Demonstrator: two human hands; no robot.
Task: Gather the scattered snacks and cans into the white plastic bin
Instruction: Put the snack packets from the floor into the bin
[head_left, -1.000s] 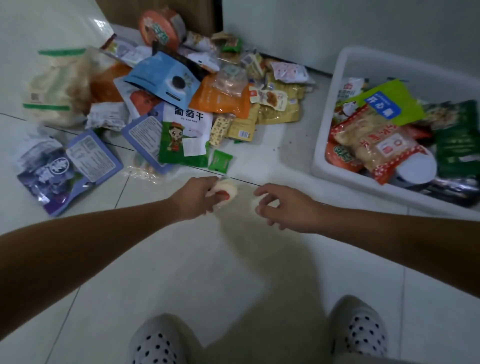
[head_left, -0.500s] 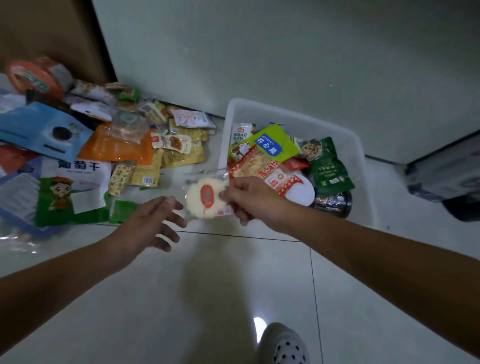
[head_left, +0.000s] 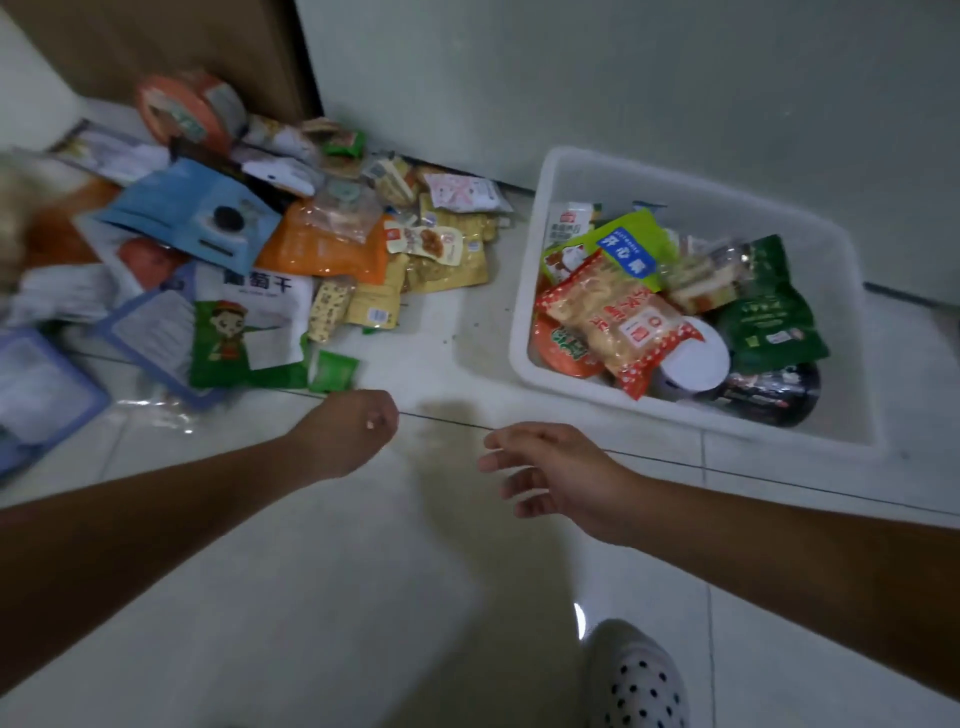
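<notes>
The white plastic bin (head_left: 597, 174) stands on the floor at the right and holds several packets, among them a red-and-white snack bag (head_left: 618, 317) and a dark green pouch (head_left: 769, 322). A heap of scattered snacks lies at the left, including a blue cookie pouch (head_left: 202, 218), an orange bag (head_left: 311, 249) and a green-and-white raisin bag (head_left: 249, 327). My left hand (head_left: 353, 431) hovers just below a small green packet (head_left: 332, 370), its fingers bent loosely downward with nothing seen in them. My right hand (head_left: 550, 473) hangs empty with spread fingers, short of the bin's near-left corner.
A pale wall runs behind the bin, with a brown wooden door (head_left: 156, 41) at the back left. An orange round tub (head_left: 182, 111) leans by the door. My foot in a polka-dot slipper (head_left: 639, 680) stands at the bottom right on the white tiled floor.
My right hand took the round white snack from my left, carried it to the bin, and has come back empty. My left hand has moved toward the small green packet.
</notes>
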